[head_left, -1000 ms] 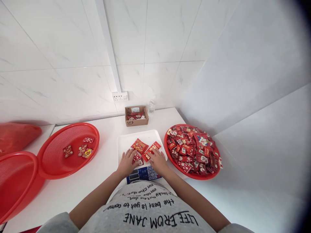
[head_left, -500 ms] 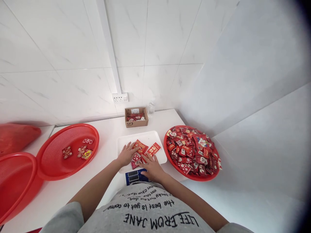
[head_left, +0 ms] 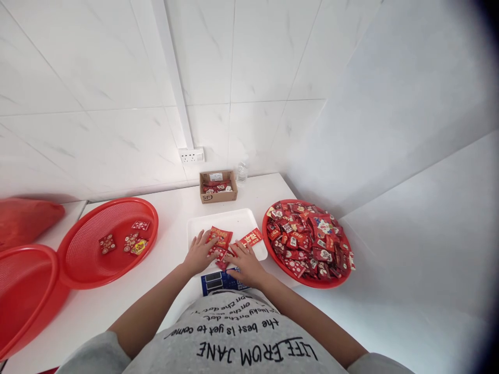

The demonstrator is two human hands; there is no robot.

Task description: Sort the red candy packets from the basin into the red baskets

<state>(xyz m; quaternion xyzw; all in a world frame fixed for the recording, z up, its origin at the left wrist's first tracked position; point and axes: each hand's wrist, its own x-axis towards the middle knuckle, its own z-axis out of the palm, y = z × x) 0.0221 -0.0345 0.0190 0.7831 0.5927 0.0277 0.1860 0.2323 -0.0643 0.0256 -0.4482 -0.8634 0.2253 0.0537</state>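
My left hand (head_left: 198,253) lies with fingers apart at the left edge of a red snack packet (head_left: 221,237), fingertips touching it. My right hand (head_left: 247,266) is spread too, its fingers on a dotted red packet (head_left: 220,255) that is partly hidden under the hands. Beyond the right fingers, another red packet with yellow lettering (head_left: 251,237) rests at the right edge of the white tray (head_left: 244,219). That tray sits on a scale, whose blue display panel (head_left: 214,283) shows in front of me, partly covered by my right hand.
A red basket heaped with packets (head_left: 307,239) stands at the right. Two red baskets are at the left; the farther basket (head_left: 117,208) holds several packets. Behind the tray are a small cardboard box (head_left: 219,197) and a clear plastic bottle (head_left: 242,171). A red bag (head_left: 29,221) lies far left.
The large packet has turned straighter and shifted slightly left under my left hand. The yellow-lettered packet has slid to the right. My right hand has moved slightly right.
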